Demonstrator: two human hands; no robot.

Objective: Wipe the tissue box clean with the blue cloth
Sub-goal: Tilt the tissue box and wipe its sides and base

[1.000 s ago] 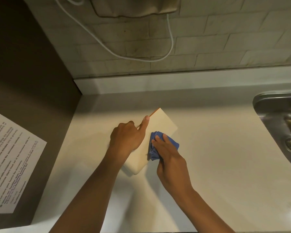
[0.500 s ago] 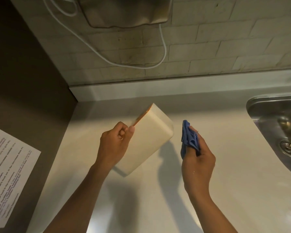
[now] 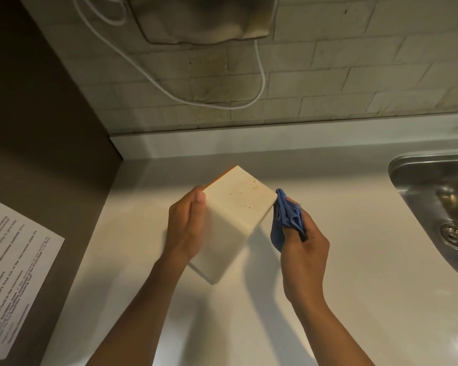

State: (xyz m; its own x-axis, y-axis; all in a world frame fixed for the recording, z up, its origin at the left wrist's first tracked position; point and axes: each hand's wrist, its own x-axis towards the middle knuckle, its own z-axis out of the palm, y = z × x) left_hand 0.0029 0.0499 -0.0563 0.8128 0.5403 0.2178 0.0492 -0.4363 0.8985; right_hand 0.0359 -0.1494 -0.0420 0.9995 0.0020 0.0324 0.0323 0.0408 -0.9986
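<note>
The cream tissue box (image 3: 233,215) stands tilted on the white counter (image 3: 368,260), with an orange edge at its far top and small brown specks on its upper face. My left hand (image 3: 187,228) grips its left side, thumb along the near top edge. My right hand (image 3: 304,241) holds the bunched blue cloth (image 3: 287,217), whose top touches the box's right corner.
A steel sink (image 3: 434,194) with a drain lies at the right. A printed paper sheet (image 3: 13,273) hangs on the dark panel at the left. A white cable (image 3: 261,75) loops over the tiled wall under a wall-mounted unit (image 3: 204,19).
The box was lifted off its flat side and turned up on end by my left hand. My right hand came off it with the cloth, then moved back to its right corner.
</note>
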